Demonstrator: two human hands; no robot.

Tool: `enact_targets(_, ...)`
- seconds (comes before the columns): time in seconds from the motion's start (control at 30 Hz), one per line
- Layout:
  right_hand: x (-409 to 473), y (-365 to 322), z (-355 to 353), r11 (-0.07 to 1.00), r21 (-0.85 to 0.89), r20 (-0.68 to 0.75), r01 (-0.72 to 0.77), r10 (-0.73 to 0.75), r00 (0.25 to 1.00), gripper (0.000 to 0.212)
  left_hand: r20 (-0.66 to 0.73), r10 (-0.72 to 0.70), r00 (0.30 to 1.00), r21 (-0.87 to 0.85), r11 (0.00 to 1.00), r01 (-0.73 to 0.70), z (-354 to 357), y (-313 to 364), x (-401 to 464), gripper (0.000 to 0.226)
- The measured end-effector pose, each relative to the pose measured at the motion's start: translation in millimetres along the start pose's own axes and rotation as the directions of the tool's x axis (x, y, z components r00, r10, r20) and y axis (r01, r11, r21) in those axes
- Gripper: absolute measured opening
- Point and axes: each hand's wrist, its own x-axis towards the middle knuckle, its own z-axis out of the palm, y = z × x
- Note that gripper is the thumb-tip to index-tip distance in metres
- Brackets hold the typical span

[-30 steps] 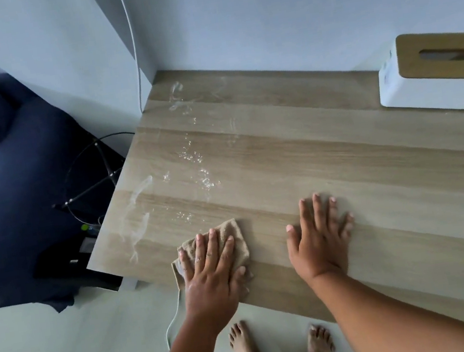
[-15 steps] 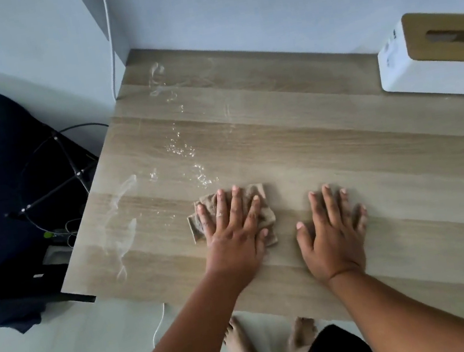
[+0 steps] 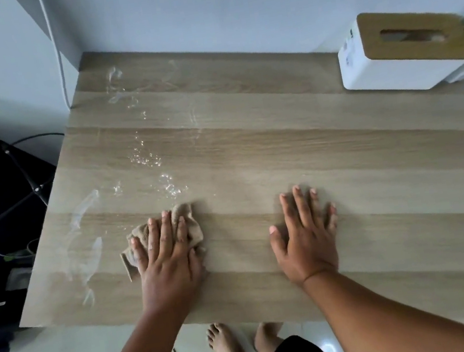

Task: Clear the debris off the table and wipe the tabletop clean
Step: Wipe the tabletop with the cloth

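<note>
Two hands on the table (image 3: pixel 280 144): left hand (image 3: pixel 167 254) flat, pressing the cloth (image 3: pixel 190 227) at 7 o'clock, right hand (image 3: pixel 306 237) flat, holding nothing; wet streaks (image 3: pixel 147 158) toward 10 o'clock remain, so wiping appears unfinished.

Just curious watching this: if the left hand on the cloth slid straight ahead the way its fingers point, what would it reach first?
Probably the patch of wet droplets just beyond the beige crumpled cloth under the left hand. Past it lies bare wooden tabletop up to the wall.
</note>
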Motion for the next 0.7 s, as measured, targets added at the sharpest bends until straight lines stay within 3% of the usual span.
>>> enact_targets(0.07,0.6,-0.1,0.9,1.000,-0.008,-0.010,0.001,-0.001,1.000,0.076,0.041,-0.107,0.993,-0.011,0.994,0.108,-0.4,14.3,15.9,0.077)
enact_targets(0.13,1.0,-0.3,1.5,1.000,-0.006,-0.012,0.000,0.000,1.000,0.076,0.070,-0.114,0.991,-0.008,0.993,0.115,-0.3,27.2,28.1,0.080)
enact_targets(0.23,1.0,0.3,2.0,1.000,-0.018,-0.007,0.004,-0.004,1.000,0.077,0.083,0.082,0.993,0.018,0.996,-0.084,-0.5,38.8,31.7,0.076)
enact_targets(0.33,1.1,0.9,2.1,1.000,-0.025,-0.001,0.007,-0.007,1.000,0.076,0.067,0.311,0.948,0.012,0.950,-0.312,1.8,27.0,14.5,0.072)
enact_targets(0.47,0.7,1.6,2.4,1.000,-0.024,0.000,0.009,-0.009,1.000,0.076,0.061,0.446,0.893,0.048,0.892,-0.449,1.5,-12.3,-17.9,0.072)
enact_targets(0.6,0.9,1.3,1.6,1.000,-0.017,0.000,0.006,-0.006,1.000,0.075,0.053,0.379,0.924,0.041,0.923,-0.382,-6.5,-45.9,-26.7,0.072)
enact_targets(0.7,0.9,1.5,1.9,1.000,-0.013,-0.008,0.007,-0.007,1.000,0.075,0.019,0.203,0.979,0.036,0.978,-0.204,-10.7,-41.0,-11.7,0.070)
